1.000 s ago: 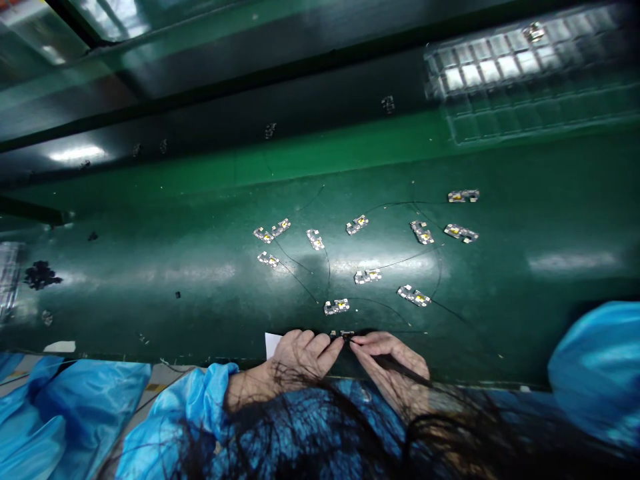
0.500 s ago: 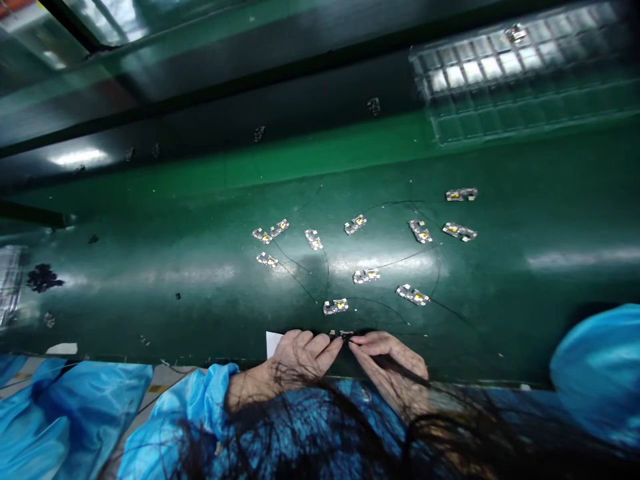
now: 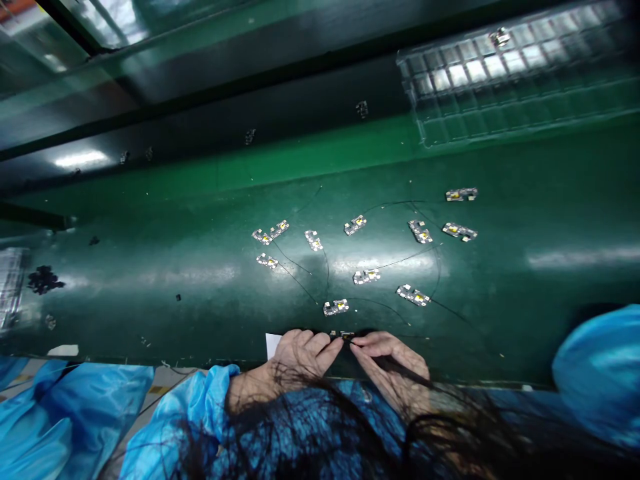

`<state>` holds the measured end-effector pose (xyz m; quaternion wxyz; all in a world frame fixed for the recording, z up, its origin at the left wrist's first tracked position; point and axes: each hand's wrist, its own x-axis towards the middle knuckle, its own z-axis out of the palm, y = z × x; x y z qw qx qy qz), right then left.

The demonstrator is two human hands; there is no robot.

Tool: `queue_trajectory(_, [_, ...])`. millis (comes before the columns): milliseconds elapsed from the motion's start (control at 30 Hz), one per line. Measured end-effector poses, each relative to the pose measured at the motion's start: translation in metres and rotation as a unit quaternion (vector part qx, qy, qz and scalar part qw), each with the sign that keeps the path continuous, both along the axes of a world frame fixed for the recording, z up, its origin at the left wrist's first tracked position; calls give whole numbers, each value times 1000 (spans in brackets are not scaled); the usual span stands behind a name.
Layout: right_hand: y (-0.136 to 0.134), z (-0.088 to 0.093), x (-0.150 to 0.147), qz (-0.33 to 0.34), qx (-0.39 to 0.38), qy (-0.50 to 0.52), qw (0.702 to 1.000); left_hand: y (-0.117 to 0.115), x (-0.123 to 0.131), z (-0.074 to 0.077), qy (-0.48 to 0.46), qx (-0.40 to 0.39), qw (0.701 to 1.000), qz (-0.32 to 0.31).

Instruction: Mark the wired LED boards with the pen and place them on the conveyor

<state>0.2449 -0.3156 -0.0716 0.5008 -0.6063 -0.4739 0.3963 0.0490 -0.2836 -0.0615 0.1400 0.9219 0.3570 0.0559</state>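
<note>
The fingers of the left hand (image 3: 305, 355) and right hand (image 3: 390, 360) pinched a tiny circuit board (image 3: 347, 334) at the near edge of the green worktop (image 3: 150, 313); it looked light and fragile, best held by its edges.

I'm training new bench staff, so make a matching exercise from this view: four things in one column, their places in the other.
Things:
1. Clear plastic tray
2. White paper slip
3. Light-blue sleeve
4. Small circuit board

Places:
A. Just beyond the hands, on the green bench
B. Around the wrist of the left hand
C. Far upper right of the view
D. At the outer edge of the left hand

Pairs: 1-C, 2-D, 3-B, 4-A
</note>
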Motion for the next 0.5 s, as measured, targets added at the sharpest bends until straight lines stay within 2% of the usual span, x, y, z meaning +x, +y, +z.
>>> queue_trajectory(300, [-6, -9, 10, 31, 41, -93, 994, -3, -1, -6, -4, 1, 999, 34])
queue_trajectory(400, [-5, -10, 18, 96, 68, -182, 976, -1, -1, -2, 3, -16, 997, 71])
queue_trajectory(500, [-2, -13, 19, 156, 108, -294, 937, 1, 1, 0, 8, -27, 996, 85])
